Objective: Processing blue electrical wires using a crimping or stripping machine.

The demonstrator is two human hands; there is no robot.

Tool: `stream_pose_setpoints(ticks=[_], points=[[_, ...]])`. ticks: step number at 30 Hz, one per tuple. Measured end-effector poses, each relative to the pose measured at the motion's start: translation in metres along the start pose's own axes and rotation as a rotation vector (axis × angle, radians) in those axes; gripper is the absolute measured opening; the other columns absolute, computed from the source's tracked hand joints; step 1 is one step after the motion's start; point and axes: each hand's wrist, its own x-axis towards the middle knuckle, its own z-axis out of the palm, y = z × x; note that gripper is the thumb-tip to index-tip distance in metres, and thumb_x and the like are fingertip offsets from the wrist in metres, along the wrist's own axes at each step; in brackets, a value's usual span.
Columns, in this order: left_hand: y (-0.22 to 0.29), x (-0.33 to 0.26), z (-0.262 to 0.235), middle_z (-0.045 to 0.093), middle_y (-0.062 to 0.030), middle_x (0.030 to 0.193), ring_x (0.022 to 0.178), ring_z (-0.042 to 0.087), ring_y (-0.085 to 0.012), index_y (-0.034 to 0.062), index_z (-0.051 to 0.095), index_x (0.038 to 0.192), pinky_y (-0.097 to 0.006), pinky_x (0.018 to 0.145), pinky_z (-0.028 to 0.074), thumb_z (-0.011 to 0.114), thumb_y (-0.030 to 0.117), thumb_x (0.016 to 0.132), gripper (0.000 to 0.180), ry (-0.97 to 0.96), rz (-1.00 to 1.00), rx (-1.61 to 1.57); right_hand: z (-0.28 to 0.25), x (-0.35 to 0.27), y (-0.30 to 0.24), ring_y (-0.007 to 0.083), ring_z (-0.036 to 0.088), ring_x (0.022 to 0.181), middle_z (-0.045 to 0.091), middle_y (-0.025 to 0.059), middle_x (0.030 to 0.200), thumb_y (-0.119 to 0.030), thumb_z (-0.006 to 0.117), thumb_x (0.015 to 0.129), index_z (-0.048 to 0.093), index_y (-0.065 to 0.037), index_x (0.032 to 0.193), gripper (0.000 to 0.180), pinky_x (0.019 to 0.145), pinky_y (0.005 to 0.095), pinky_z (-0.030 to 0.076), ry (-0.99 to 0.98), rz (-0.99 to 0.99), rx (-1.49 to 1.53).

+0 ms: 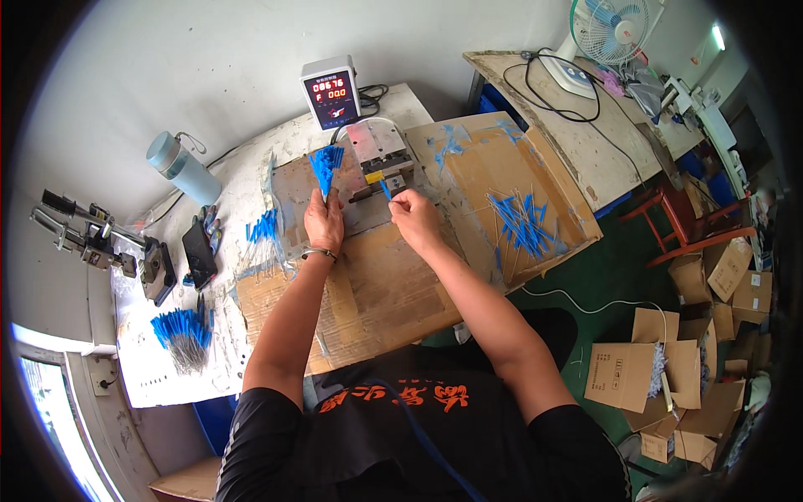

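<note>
My left hand (324, 219) is closed around a bunch of blue-tipped thin wires (325, 170), their blue ends fanned upward. With pinched fingers, my right hand (415, 219) holds a single blue-tipped wire (385, 190) against the front of a small metal bench machine (375, 144), beside its yellow part. A loose pile of blue-tipped wires (520, 222) lies on the cardboard to the right. Another bundle (263, 227) rests left of my left hand, and a thicker one (181, 330) lies at the table's near left.
Behind the machine stands a control box (330, 92) with a red display. A light blue flask (182, 169), a black phone (199, 254) and a metal clamp stand (154, 269) are on the left. Cardboard (376, 289) covers the worktop. Open cartons (619, 375) stand on the floor at right.
</note>
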Motion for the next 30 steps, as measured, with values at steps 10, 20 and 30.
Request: stream_pose_setpoints(ticks=[10,20,30], points=[[-0.0034,0.0007,0.0015,0.061,-0.0087,0.066,0.062,0.06,-0.0266,0.0054,0.051,0.082,-0.038,0.059,0.046,0.051,0.029,0.094,0.027,-0.015,-0.009,0.015,0.0007,-0.001,0.0005,0.02,0.062,0.062,0.064,0.008,0.069,-0.013,0.064,0.081,0.061,-0.003,0.084,0.011,0.059,0.0327,0.048,0.015,-0.006,0.016],[-0.0035,0.0012,0.0011,0.061,-0.0085,0.066,0.061,0.06,-0.0271,0.0056,0.05,0.081,-0.038,0.059,0.046,0.051,0.029,0.094,0.027,-0.015,0.013,0.068,0.0028,0.0014,0.0054,0.011,0.06,0.06,0.063,0.0036,0.066,-0.013,0.063,0.083,0.061,-0.002,0.086,0.011,0.057,0.0267,0.047,0.004,-0.007,0.02],[-0.0038,0.0005,-0.0006,0.062,-0.0161,0.072,0.071,0.06,-0.0379,0.007,0.049,0.081,-0.046,0.062,0.045,0.055,0.026,0.089,0.021,-0.088,0.116,0.241,0.0048,0.0036,0.0005,0.0263,0.063,0.067,0.065,0.0113,0.073,-0.02,0.062,0.082,0.061,-0.004,0.085,0.016,0.062,0.0358,0.049,0.044,-0.048,-0.029]])
